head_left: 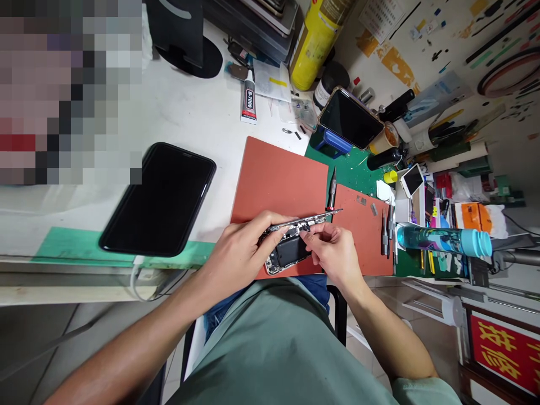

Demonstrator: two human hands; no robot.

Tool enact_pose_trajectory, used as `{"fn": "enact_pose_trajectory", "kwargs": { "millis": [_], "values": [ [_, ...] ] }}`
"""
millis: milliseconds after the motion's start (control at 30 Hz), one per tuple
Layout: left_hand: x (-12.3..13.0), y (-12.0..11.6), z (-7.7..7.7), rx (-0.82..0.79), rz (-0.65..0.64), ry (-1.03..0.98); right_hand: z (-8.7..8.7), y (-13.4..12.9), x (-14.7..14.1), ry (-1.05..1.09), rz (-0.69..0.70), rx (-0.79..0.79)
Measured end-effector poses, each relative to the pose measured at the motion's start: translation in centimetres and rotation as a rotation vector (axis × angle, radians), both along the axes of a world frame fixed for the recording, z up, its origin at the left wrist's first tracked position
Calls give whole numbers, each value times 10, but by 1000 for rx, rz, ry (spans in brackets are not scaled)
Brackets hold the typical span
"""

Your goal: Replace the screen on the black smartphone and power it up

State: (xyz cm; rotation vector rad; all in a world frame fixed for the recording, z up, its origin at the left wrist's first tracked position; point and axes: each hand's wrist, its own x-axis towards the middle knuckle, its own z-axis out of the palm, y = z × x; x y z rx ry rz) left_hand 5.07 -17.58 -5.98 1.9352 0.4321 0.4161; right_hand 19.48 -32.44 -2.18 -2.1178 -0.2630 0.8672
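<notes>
Head view: opened phone (290, 254) in both hands over the near edge of the large red-brown mat (282, 174).
Left hand (244, 242) closed on the opened phone at the mat's near edge, thumb and fingers gripping its side; lifted panel (304, 220) tilted above the body, dark interior exposed. Right hand (335, 247) narrow, thumb and fingertips drawn together at the gap between panel and body; cannot tell whether a small part is pinched. Left of the mat: large black phone (158, 197) on the white tabletop (228, 129). Beyond the mat: glue tube (249, 101). At the mat's right edge: pointed tool (332, 191). Well right of the mat: light-blue bottle (439, 241), lying sideways in view.
</notes>
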Motion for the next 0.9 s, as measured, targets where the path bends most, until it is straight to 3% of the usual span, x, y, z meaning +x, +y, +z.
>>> {"fn": "enact_pose_trajectory", "kwargs": {
  "millis": [767,900],
  "values": [
    [-1,-2,-1,8,6,-25,0,2,2,29,1,-4],
    [-1,-2,0,-7,5,-22,3,-6,-6,-67,-4,21]
  ]
}}
